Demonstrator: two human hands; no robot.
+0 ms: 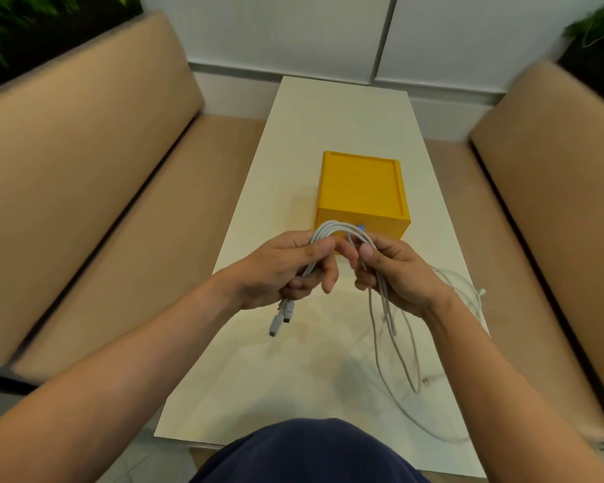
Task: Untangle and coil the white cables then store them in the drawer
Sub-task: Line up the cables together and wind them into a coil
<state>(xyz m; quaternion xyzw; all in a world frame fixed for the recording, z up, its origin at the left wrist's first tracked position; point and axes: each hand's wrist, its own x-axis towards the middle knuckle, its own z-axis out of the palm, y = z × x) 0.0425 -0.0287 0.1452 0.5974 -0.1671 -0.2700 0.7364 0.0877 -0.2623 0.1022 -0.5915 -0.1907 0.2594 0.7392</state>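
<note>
A bundle of white cables [339,229] arches between my two hands above the white table [286,378]. My left hand [286,266] grips one side of the bundle, and two plug ends [282,317] hang below it. My right hand [394,273] pinches the other side, with long loops [391,343] dangling from it onto the table. Another white cable [464,287] lies loosely on the table beyond my right wrist. The yellow drawer box [361,190] stands just behind my hands, its front partly hidden by the cables; whether the drawer is pulled out cannot be told.
Tan cushioned benches [95,203] run along both sides of the narrow table. A white wall [293,33] closes the far end. Green plants [0,26] sit at the upper corners. A small loose plug [425,380] lies on the table at the right.
</note>
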